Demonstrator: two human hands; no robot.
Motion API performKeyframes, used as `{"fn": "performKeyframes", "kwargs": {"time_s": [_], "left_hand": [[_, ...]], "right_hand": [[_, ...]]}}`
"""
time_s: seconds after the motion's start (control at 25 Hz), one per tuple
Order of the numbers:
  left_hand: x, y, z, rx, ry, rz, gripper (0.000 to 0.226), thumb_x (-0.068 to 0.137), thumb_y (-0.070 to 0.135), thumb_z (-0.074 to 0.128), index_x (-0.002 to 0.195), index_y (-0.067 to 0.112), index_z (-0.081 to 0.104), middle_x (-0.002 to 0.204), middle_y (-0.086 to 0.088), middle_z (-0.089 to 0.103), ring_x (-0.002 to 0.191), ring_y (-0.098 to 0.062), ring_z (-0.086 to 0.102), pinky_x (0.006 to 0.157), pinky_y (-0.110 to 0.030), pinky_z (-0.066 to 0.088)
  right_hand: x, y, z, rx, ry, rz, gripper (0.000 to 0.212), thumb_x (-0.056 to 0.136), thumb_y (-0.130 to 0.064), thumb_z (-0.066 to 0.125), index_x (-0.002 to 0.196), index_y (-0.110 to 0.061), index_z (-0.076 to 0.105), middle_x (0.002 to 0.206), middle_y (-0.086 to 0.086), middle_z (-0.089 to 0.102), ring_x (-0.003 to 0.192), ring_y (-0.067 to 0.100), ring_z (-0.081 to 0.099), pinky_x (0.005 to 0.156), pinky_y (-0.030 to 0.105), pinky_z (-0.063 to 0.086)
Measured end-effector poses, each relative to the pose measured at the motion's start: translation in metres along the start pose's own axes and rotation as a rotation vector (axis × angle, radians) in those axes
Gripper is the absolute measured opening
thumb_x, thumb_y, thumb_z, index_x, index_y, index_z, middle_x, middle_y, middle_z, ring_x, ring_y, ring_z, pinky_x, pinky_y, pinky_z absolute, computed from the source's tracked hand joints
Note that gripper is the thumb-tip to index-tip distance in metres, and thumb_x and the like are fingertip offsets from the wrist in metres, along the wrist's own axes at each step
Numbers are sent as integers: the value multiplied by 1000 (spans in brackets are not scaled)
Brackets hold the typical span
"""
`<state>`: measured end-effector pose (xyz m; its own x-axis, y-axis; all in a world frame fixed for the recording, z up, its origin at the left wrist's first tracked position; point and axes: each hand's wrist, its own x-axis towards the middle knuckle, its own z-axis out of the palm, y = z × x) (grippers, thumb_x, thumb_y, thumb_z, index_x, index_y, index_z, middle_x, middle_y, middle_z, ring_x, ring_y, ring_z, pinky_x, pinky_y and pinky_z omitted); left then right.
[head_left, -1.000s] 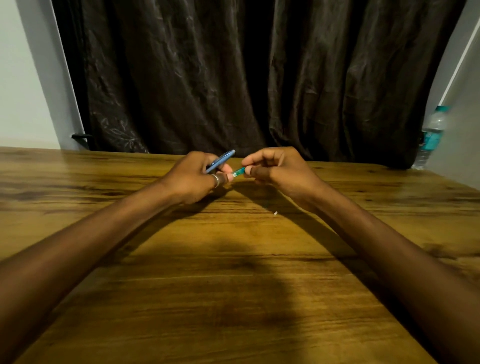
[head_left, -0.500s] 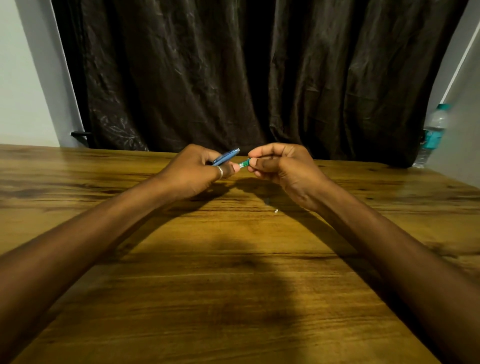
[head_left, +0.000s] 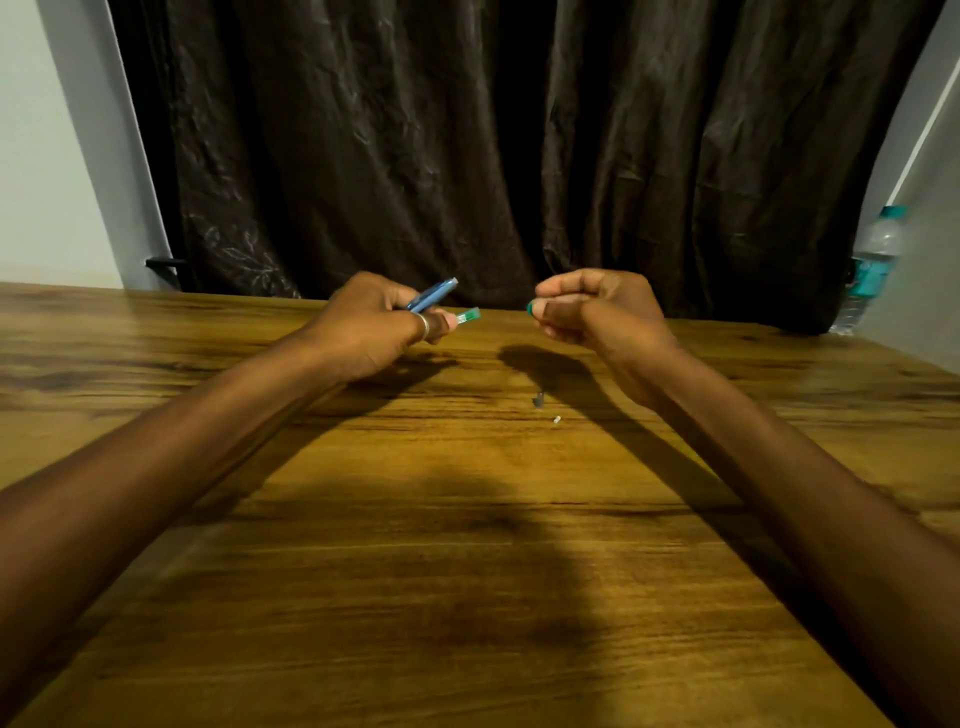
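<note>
The hands have just pulled apart above the tabletop's far edge. The left hand grips a blue pen and a green-tipped piece. The right hand pinches a small green cap, apparently now detached.

I'm getting a dim, warm, yellowish picture. The light comes from above and behind the camera. It lays a broad, soft shadow across the middle of the table, and the arms throw long dark streaks over the wood. The curtain is almost black, with a faint sheen on its folds. The right hand looks slightly smeared. At the right edge the bottle is soft and leans, bent by the wide lens.
</note>
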<state>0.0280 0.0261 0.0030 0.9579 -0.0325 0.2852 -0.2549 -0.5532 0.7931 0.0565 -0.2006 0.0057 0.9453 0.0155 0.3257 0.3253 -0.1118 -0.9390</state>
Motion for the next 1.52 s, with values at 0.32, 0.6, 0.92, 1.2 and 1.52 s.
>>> {"fn": "performKeyframes", "kwargs": {"time_s": [0.32, 0.6, 0.92, 1.2, 1.52], "left_hand": [[0, 3, -1, 21, 64, -61, 29, 85, 43, 74, 93, 16, 79, 96, -12, 75, 95, -25, 66, 87, -41, 50], [0, 2, -2, 35, 28, -71, 28, 84, 43, 75, 95, 17, 80, 108, -13, 76, 107, -28, 67, 100, -52, 49], [-4, 6, 0, 4, -91, -45, 26, 86, 38, 75, 94, 14, 80, 107, -21, 75, 93, -26, 69, 84, -37, 49], [-5, 9, 3, -64, -65, -65, 20, 85, 30, 77, 96, 13, 81, 99, -1, 79, 107, -21, 69, 94, -31, 51], [-6, 13, 0, -212, 128, 22, 30, 84, 26, 78, 103, 2, 76, 108, -13, 76, 92, -12, 65, 79, -22, 48]], "right_hand": [[-17, 24, 31, -962, -377, -389, 38, 87, -13, 67, 123, -20, 58, 87, -9, 76, 81, 2, 67, 77, 31, 56], [-15, 17, 26, -915, -417, -249, 55, 86, -15, 74, 136, -19, 51, 107, -5, 75, 97, 5, 67, 85, 26, 55], [-12, 0, 23, -101, -137, -25, 24, 91, -1, 65, 114, -7, 69, 101, 18, 74, 93, 21, 71, 87, 33, 58], [-19, -2, 30, 333, -188, 222, 20, 89, 11, 59, 106, 4, 68, 96, 18, 72, 84, 19, 73, 80, 25, 60], [-30, 7, 48, 532, -220, 412, 20, 91, 15, 52, 96, 4, 68, 87, 18, 74, 82, 22, 73, 77, 25, 61]]}}
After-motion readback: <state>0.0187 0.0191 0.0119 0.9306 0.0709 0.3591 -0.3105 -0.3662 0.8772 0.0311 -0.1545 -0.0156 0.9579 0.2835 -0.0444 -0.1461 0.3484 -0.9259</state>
